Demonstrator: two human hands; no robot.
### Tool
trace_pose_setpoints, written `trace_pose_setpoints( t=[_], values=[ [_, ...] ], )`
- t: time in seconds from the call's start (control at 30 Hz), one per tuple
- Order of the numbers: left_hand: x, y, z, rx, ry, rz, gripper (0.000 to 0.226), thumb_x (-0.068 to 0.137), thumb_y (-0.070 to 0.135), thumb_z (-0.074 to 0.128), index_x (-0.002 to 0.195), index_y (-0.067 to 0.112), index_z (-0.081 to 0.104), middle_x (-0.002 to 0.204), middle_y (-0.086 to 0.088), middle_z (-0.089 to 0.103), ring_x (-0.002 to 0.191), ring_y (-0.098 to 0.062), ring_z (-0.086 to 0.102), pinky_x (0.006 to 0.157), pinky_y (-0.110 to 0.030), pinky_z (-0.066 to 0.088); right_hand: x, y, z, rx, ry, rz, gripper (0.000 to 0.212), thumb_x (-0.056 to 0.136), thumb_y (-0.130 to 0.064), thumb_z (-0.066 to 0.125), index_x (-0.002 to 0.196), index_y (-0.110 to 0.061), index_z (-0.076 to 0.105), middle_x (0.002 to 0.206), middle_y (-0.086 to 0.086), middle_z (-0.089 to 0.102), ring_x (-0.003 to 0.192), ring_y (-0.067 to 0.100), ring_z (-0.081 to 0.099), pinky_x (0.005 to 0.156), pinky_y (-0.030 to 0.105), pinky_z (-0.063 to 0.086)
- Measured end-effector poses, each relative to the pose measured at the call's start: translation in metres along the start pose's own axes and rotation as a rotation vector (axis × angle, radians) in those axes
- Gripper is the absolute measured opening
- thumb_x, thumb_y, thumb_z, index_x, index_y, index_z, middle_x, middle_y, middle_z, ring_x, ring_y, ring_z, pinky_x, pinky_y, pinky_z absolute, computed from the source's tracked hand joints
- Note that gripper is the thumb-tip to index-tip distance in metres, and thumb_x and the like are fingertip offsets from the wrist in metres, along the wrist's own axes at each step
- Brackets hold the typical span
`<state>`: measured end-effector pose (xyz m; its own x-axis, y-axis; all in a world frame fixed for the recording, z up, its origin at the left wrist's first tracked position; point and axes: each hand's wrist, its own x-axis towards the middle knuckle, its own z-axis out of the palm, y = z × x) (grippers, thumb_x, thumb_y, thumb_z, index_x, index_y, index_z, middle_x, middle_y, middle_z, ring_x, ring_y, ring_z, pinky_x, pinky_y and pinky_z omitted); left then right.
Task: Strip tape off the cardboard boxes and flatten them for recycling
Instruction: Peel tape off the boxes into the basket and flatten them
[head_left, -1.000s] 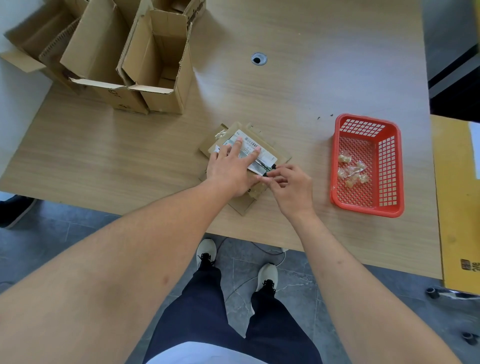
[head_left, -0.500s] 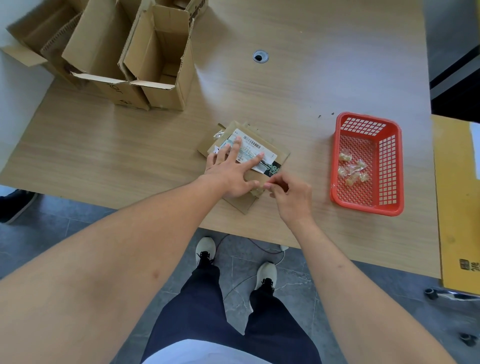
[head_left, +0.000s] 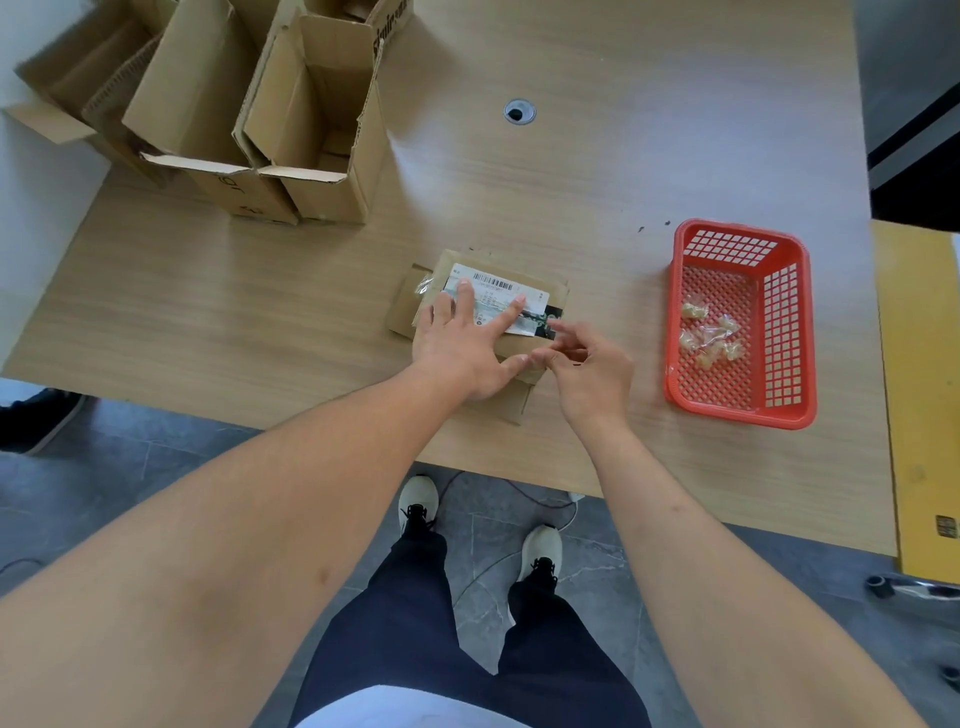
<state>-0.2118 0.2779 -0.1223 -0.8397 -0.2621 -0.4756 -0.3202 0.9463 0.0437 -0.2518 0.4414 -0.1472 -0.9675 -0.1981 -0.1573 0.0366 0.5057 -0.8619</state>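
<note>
A small flattened cardboard box (head_left: 428, 293) lies on the wooden table (head_left: 623, 166) near its front edge, with a white shipping label (head_left: 501, 287) on top. My left hand (head_left: 462, 348) presses flat on the box, fingers spread over the label. My right hand (head_left: 592, 374) is at the box's right end, its index finger touching the label's black end and its thumb and other fingers curled close together. Whether clear tape is pinched between them cannot be seen.
Several open cardboard boxes (head_left: 311, 119) stand at the table's back left. A red plastic basket (head_left: 737, 231) with crumpled tape wads (head_left: 709, 338) sits to the right. A cable hole (head_left: 518, 111) is in the table's middle. A yellow surface (head_left: 919, 389) adjoins on the right.
My right hand has pulled a little away from the label's corner and loosened its pinch. My left hand has stayed pressed on the box, shifting slightly.
</note>
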Motion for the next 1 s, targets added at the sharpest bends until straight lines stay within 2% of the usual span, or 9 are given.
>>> trace_pose_setpoints(
  t=[0.07,0.17,0.27,0.37,0.53,0.67,0.77,0.9,1.0],
  values=[
    [0.001,0.000,-0.003,0.020,-0.007,0.002,0.076,0.089,0.085,0.024,0.152,0.060,-0.012,0.167,-0.017,-0.010,0.150,-0.041,0.003,0.123,-0.050,0.007,0.001,0.001,0.002,-0.011,0.047,-0.005,0.029,0.080,-0.013,0.085,0.099,-0.030,0.071,0.076,-0.011,0.073,0.075,0.001,0.069,0.078,0.026,0.058],
    [0.002,0.004,-0.007,0.038,-0.018,-0.011,0.078,0.090,0.085,0.024,0.153,0.057,-0.012,0.166,-0.017,-0.008,0.150,-0.041,0.004,0.123,-0.049,0.009,-0.001,0.005,0.004,-0.024,0.092,-0.065,0.015,0.084,-0.012,0.080,0.084,-0.022,0.069,0.072,-0.013,0.070,0.071,0.009,0.070,0.071,0.042,0.059],
    [0.006,0.010,-0.009,0.043,-0.024,-0.032,0.079,0.091,0.084,0.025,0.154,0.055,-0.013,0.166,-0.019,-0.007,0.151,-0.041,0.003,0.123,-0.049,0.011,-0.002,0.010,0.003,0.019,0.128,-0.048,0.018,0.087,-0.011,0.076,0.080,-0.026,0.069,0.070,-0.012,0.070,0.068,0.014,0.070,0.070,0.044,0.059],
    [0.009,0.017,-0.011,0.040,-0.022,-0.058,0.080,0.091,0.083,0.028,0.155,0.053,-0.011,0.166,-0.020,-0.006,0.152,-0.041,0.001,0.122,-0.050,0.013,-0.002,0.013,-0.001,0.151,0.161,0.074,0.024,0.090,-0.007,0.075,0.079,-0.028,0.068,0.071,-0.005,0.071,0.066,0.016,0.072,0.073,0.044,0.062],
    [0.013,0.022,-0.012,0.038,-0.014,-0.081,0.080,0.091,0.083,0.029,0.156,0.053,-0.007,0.165,-0.021,-0.003,0.151,-0.040,0.005,0.120,-0.050,0.017,0.004,0.015,-0.005,0.311,0.195,0.313,0.019,0.092,-0.006,0.074,0.080,-0.020,0.073,0.072,0.004,0.074,0.064,0.019,0.074,0.073,0.044,0.065],
    [0.015,0.022,-0.011,0.043,-0.011,-0.081,0.080,0.090,0.084,0.029,0.156,0.054,-0.006,0.164,-0.021,0.000,0.149,-0.041,0.009,0.120,-0.050,0.019,0.003,0.016,-0.002,0.263,0.122,0.240,0.010,0.088,-0.019,0.081,0.086,-0.029,0.078,0.086,-0.002,0.077,0.072,0.009,0.075,0.074,0.029,0.063],
    [0.015,0.022,-0.011,0.037,-0.010,-0.080,0.081,0.089,0.085,0.029,0.155,0.055,-0.006,0.163,-0.021,0.000,0.149,-0.041,0.009,0.120,-0.049,0.019,0.002,0.018,-0.001,0.157,0.090,0.195,0.025,0.076,-0.022,0.092,0.094,-0.030,0.076,0.101,-0.008,0.069,0.074,-0.002,0.069,0.069,0.011,0.053],
    [0.016,0.021,-0.010,0.031,-0.003,-0.076,0.080,0.089,0.085,0.029,0.155,0.054,-0.005,0.163,-0.021,0.000,0.149,-0.041,0.010,0.120,-0.050,0.019,0.006,0.017,0.001,0.120,0.108,0.180,0.026,0.076,-0.007,0.088,0.088,-0.027,0.077,0.090,0.000,0.076,0.077,0.011,0.073,0.078,0.031,0.062],
    [0.015,0.021,-0.009,0.030,-0.015,-0.075,0.080,0.090,0.084,0.029,0.155,0.054,-0.006,0.164,-0.021,-0.002,0.150,-0.042,0.008,0.121,-0.051,0.017,0.005,0.016,0.005,0.076,0.094,0.197,0.027,0.078,-0.008,0.087,0.083,-0.031,0.073,0.087,0.001,0.075,0.075,0.015,0.073,0.078,0.038,0.062]
  ],
)
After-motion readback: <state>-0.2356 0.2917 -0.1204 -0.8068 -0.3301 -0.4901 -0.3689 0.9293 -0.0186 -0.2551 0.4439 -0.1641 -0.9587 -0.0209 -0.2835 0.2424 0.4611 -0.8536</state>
